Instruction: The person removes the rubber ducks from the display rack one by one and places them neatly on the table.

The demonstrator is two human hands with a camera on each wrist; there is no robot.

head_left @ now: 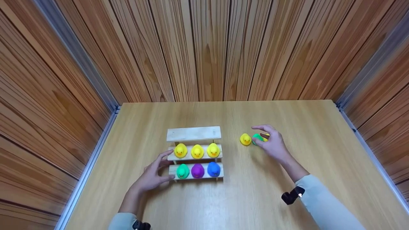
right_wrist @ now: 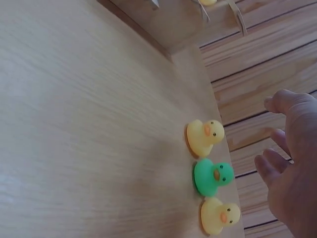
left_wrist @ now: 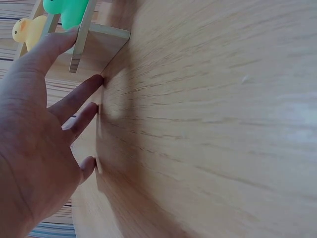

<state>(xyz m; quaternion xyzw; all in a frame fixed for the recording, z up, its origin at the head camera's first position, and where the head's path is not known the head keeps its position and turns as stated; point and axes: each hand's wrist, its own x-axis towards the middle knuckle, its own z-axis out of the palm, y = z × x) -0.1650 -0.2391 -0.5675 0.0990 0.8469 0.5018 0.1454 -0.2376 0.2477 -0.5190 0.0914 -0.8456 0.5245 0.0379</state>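
A three-step wooden rack [head_left: 193, 133] stands left of centre. Its middle step carries three yellow rubber ducks, the middle one [head_left: 197, 151] among them; the lowest holds a green duck [head_left: 182, 171], a purple duck [head_left: 197, 171] and a blue duck [head_left: 213, 169]. My left hand [head_left: 152, 175] is at the rack's left end, thumb touching the lowest step, other fingers spread. To the right, my right hand [head_left: 273, 143] hovers over a table row: yellow duck [right_wrist: 205, 137], green duck [right_wrist: 213, 177], yellow duck [right_wrist: 219, 216]. Thumb and fingers are apart, holding nothing.
The rack's top step carries no duck. Wood-patterned panels [head_left: 211, 48] rise behind the table [head_left: 204, 204] and on both sides, with metal rails [head_left: 92, 175] along the edges.
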